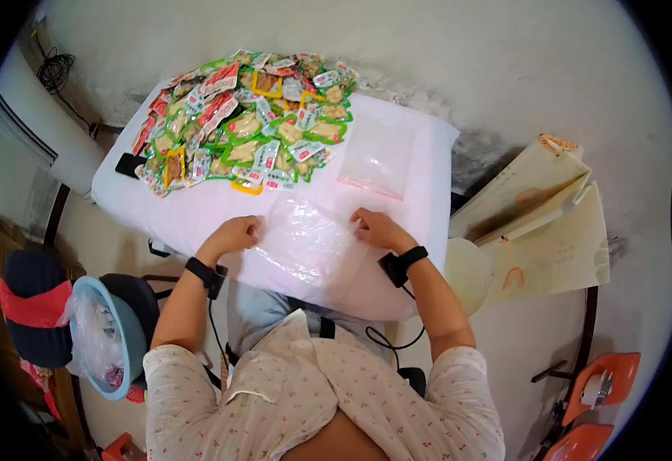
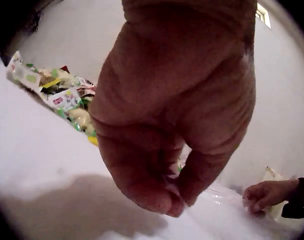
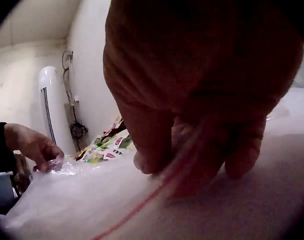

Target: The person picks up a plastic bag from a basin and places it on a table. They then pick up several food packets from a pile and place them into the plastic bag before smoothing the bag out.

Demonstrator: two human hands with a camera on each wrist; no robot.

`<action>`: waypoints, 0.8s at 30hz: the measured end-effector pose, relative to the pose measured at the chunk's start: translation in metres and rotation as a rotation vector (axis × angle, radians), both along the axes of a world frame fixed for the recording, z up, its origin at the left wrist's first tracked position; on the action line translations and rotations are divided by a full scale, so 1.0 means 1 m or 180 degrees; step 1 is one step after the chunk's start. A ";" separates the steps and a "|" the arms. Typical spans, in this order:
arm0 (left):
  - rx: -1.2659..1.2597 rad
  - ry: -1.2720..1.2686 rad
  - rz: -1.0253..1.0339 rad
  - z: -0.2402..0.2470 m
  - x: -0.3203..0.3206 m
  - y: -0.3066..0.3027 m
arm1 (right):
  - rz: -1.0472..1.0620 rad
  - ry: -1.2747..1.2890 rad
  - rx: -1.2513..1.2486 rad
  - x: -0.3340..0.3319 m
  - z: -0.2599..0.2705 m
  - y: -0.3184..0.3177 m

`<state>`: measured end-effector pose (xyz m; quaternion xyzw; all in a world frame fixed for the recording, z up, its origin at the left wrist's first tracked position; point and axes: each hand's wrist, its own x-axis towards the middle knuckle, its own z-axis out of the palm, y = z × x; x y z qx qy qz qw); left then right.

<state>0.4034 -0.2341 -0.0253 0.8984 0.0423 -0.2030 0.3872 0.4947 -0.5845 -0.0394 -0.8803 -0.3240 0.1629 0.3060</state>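
Observation:
A clear plastic zip bag (image 1: pixel 305 242) lies flat on the white table (image 1: pixel 197 211) in front of me. My left hand (image 1: pixel 237 232) pinches its left top corner with curled fingers (image 2: pixel 157 195). My right hand (image 1: pixel 373 227) pinches the right top corner, where a red zip strip (image 3: pixel 157 187) runs under the fingertips (image 3: pixel 192 170). A big heap of snack packets (image 1: pixel 243 119) in green, red and yellow wrappers covers the far left of the table. A second clear bag (image 1: pixel 378 157) with a red strip lies flat at the far right.
A blue basin (image 1: pixel 105 338) lined with a plastic bag stands on a stool at my left. Cream paper bags (image 1: pixel 543 223) and a white bucket (image 1: pixel 465 273) sit to the right of the table. A white air conditioner (image 1: pixel 36 127) stands at far left. Orange seats (image 1: pixel 601 399) are at lower right.

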 end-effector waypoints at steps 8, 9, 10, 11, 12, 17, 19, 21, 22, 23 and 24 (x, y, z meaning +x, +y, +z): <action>-0.0815 -0.2908 0.1002 0.069 0.116 -0.028 | -0.0671 0.0284 0.2687 0.040 0.086 -0.025; -0.1177 -0.3019 0.1206 0.078 0.126 -0.043 | -0.1066 0.0210 0.2862 0.047 0.084 -0.027; -0.1545 -0.3117 0.1407 0.085 0.135 -0.059 | -0.1465 0.0138 0.3032 0.054 0.079 -0.029; -0.1457 -0.2951 0.1295 0.070 0.149 -0.070 | -0.1466 0.0121 0.3039 0.064 0.066 -0.032; -0.1362 -0.2785 0.1185 0.049 0.165 -0.081 | -0.1796 0.0129 0.3005 0.076 0.046 -0.033; -0.1545 -0.1607 0.0865 -0.010 0.184 -0.152 | -0.2310 -0.0013 0.2592 0.094 -0.018 -0.031; -0.1262 -0.1555 0.0794 -0.035 0.186 -0.164 | -0.2430 0.0046 0.2307 0.090 -0.024 -0.027; -0.1138 -0.1304 0.0732 -0.046 0.188 -0.165 | -0.2551 0.0100 0.2024 0.086 -0.032 -0.025; -0.1012 -0.1067 0.0690 -0.051 0.189 -0.165 | -0.2522 -0.0197 0.1713 0.084 -0.037 -0.026; -0.1019 -0.1062 0.0684 -0.048 0.187 -0.167 | -0.2484 -0.0492 0.1399 0.084 -0.042 -0.027; -0.0759 -0.1133 0.0651 -0.041 0.184 -0.169 | -0.2443 -0.0783 0.1083 0.084 -0.041 -0.027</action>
